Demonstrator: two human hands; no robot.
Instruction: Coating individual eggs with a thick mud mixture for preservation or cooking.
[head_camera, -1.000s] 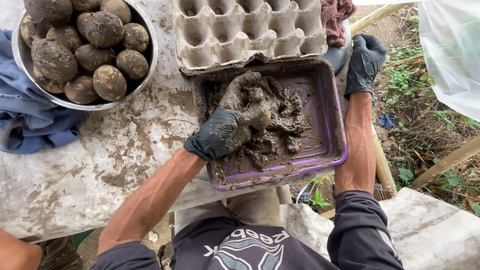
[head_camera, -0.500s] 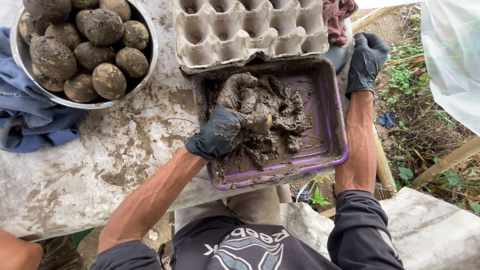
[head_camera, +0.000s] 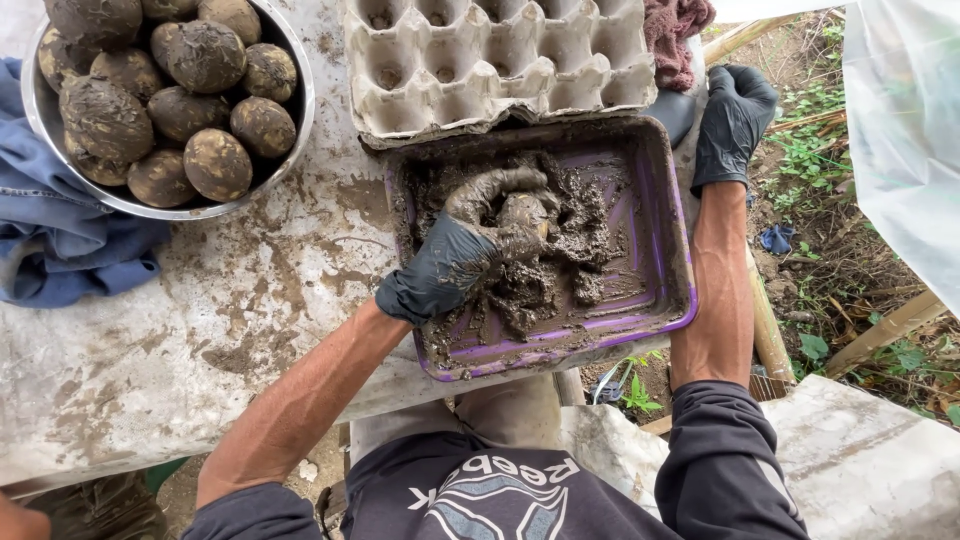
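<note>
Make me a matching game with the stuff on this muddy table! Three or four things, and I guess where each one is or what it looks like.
Things:
1. metal bowl
2. egg carton
3. purple tray
4. left hand

Descriptions:
A. made of grey cardboard, its cups empty
B. in a dark glove, closed on a mud-covered lump
C. full of round mud-coated balls
D. holds loose wet mud

Pairs: 1-C, 2-A, 3-D, 4-B
</note>
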